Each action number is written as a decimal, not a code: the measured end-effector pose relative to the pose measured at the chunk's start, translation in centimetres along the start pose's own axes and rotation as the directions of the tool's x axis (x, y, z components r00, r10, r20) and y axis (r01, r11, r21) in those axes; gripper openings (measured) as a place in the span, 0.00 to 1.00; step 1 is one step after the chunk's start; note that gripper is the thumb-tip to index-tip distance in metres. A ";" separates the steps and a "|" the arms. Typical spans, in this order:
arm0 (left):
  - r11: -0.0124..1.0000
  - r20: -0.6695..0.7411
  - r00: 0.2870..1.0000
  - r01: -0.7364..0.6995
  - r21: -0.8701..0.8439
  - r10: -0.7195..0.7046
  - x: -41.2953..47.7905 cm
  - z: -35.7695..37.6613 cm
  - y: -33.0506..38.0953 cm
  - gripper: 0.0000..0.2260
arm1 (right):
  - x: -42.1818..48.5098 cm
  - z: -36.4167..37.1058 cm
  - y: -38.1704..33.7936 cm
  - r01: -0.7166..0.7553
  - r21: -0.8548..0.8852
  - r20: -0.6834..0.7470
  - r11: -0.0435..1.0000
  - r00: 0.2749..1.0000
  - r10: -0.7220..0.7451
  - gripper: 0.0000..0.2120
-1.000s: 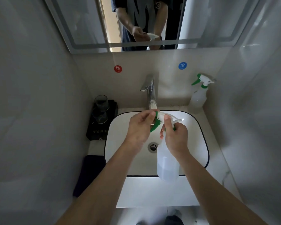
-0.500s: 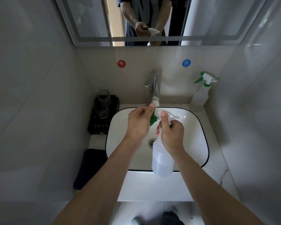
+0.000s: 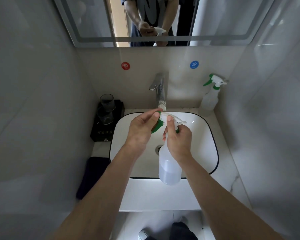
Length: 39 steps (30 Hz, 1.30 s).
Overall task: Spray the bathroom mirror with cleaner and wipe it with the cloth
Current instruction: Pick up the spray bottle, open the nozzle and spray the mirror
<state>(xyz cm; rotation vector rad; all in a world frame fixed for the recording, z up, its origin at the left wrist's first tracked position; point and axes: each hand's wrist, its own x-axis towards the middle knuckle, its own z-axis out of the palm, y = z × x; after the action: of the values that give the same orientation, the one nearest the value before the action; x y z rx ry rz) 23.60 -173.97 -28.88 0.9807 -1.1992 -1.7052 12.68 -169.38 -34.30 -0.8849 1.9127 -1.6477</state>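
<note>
**Left to right.** A dark cloth (image 3: 93, 175) lies at the left edge of the worktop (image 3: 229, 167), near the front and well apart from your hands. Behind it, a black tray (image 3: 100, 134) carrying two glasses (image 3: 106, 101) stands in the back left corner.

Your left hand (image 3: 142, 130) pinches the green tip of the spray head (image 3: 171, 118). Your right hand (image 3: 178, 141) is wrapped round the neck of the bottle (image 3: 170, 168), which hangs tilted over the front rim of the basin (image 3: 206, 153). A second bottle (image 3: 210, 97) stands in the back right corner. The mirror (image 3: 93, 19) hangs above, out of the nozzle's line.

**Likely step.** You are setting the nozzle before spraying.

**Risks.**
- The head faces your left hand rather than the glass, so a squeeze now would wet your fingers and the basin.
- A tip turned too far may shut off, or may jet instead of mist.
- Held by the neck alone, the bottle could slip and drop into the basin.
</note>
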 end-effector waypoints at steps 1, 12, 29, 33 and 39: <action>1.000 -0.009 1.000 0.010 -0.002 -0.010 -0.1 0.1 0.0 0.10 | 0.0 0.0 0.1 0.007 -0.008 -0.001 1.000 1.000 -0.007 0.32; 0.991 -0.079 0.997 0.009 0.136 0.002 0.4 0.3 -0.3 0.11 | -0.2 -0.3 0.5 0.027 -0.019 -0.007 0.999 1.000 -0.028 0.32; 0.992 0.110 0.987 0.114 0.053 -0.119 -1.1 -0.5 0.1 0.14 | -0.3 -0.3 0.7 0.054 -0.045 -0.002 0.998 0.999 -0.054 0.34; 0.994 0.104 0.995 -0.006 0.105 -0.004 -1.5 -0.3 -0.2 0.10 | -0.4 -0.3 0.6 0.046 -0.040 0.008 0.998 0.999 -0.046 0.33; 0.969 0.091 0.990 -0.126 0.213 0.109 -0.9 0.0 -0.1 0.11 | -0.4 -0.4 0.5 0.065 -0.029 0.016 0.997 0.998 -0.064 0.30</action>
<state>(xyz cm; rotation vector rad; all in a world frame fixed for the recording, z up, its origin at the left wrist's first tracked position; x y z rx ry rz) 23.90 -173.13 -28.84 0.9579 -1.4909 -1.5547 12.59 -168.77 -34.78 -0.9777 1.9209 -1.6486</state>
